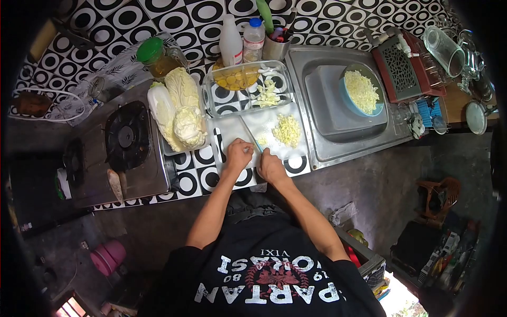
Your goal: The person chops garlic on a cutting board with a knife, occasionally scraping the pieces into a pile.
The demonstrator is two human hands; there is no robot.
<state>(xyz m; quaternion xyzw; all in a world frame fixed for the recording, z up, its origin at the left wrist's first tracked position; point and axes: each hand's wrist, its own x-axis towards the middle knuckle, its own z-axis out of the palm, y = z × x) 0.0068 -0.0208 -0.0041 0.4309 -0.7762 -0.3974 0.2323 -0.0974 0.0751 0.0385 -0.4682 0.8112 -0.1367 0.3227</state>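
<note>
My right hand (272, 167) grips a knife (252, 136) with a light-blue part near its handle, the blade pointing up and left over a white cutting board (228, 127). Just left of the blade, my left hand (240, 154) is closed with its fingers curled at the board; whatever lies under the fingertips is too small to make out. A pile of chopped pale cabbage (287, 131) lies on the board to the right of the knife. Behind the board stands a clear glass dish (222, 108) with some cut pale pieces (268, 94) in it.
Whole napa cabbages (182, 108) sit in a tray on the left, beside a gas stove (127, 137). A steel sink (330, 150) on the right holds a blue bowl (381, 110) of chopped cabbage. Bottles (253, 39) and a utensil cup (275, 50) stand behind.
</note>
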